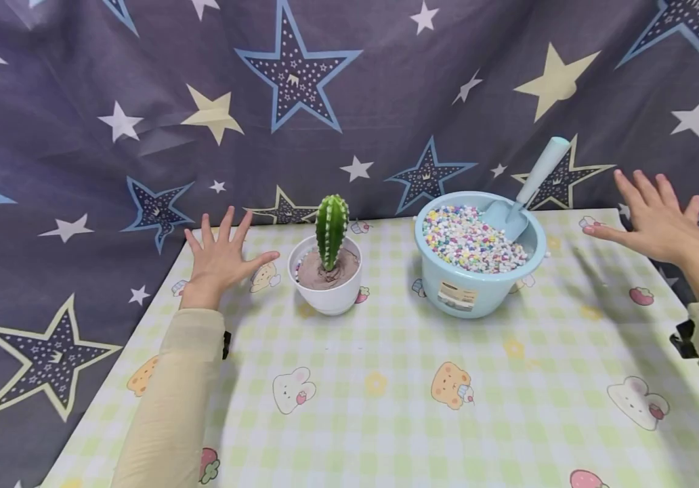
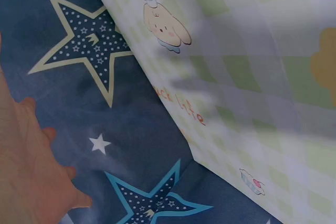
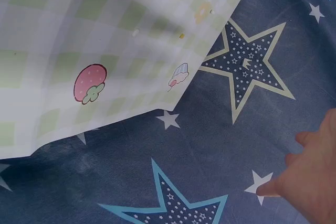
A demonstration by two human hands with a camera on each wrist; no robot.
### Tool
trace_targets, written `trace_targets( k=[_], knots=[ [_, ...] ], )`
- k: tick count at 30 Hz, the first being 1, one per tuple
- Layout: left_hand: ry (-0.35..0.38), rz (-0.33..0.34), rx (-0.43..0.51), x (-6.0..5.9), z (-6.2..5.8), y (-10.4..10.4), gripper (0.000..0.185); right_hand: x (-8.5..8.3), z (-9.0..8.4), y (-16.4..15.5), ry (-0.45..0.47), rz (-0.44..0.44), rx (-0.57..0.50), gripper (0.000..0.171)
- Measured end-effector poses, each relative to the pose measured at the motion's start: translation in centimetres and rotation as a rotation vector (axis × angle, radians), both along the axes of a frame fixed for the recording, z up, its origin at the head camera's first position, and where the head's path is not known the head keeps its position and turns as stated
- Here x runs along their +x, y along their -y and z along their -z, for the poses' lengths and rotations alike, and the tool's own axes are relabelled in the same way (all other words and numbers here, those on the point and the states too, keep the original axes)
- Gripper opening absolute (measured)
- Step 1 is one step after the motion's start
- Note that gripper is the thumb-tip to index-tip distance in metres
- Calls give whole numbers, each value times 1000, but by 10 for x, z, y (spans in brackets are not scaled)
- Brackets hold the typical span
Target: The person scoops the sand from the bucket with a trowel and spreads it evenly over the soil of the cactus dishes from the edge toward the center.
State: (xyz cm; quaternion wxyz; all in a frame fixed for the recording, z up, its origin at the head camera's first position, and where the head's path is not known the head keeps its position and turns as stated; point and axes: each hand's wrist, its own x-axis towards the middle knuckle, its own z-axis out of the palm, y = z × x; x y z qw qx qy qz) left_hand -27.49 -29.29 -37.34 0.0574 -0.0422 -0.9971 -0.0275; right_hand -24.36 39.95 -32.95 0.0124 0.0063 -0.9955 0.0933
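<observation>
From the head camera, a person holds both hands over a table covered in a green checked cloth with cartoon animals. The left hand is spread flat, fingers straight and apart, holding nothing, at about 9 o'clock from a white pot that stands just beside it. A green cactus stands upright in the pot. At 3 o'clock from the pot, near it but apart, sits a pale blue bowl filled with coloured pebbles. A blue scoop leans in the bowl, handle pointing to 1 o'clock. The right hand is also open and empty, fingers splayed, at 3 o'clock from the bowl and well apart from it. A dark curtain printed with stars hangs behind.

The left wrist camera shows the left hand's straight fingers at 8 o'clock, over the star curtain, with the table edge running diagonally.

The right wrist camera shows the right hand's fingertips at 4 o'clock, relaxed, over the curtain beside the table corner.
</observation>
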Motion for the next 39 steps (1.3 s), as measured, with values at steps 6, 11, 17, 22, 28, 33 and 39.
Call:
trace_targets(
  k=[6,11,17,22,28,33,39],
  knots=[
    [-10,9,7,2,-7,-5,104,0,0,1,-3,4,3,109],
    [-29,15,14,0,-9,-6,105,0,0,-1,-7,1,-2,108],
    [-44,21,14,0,-14,-10,105,0,0,-3,-12,-3,-5,109],
    [-56,35,17,0,-20,-15,104,-1,1,-4,-30,-19,-4,107],
    [-86,58,19,0,-29,-23,103,-1,0,-2,-57,-61,-33,103],
    [-109,77,32,2,-37,-30,103,0,-1,-1,-62,-78,-41,102],
    [-153,110,48,5,-48,-40,102,0,-3,2,-83,-98,-49,99]
  ],
)
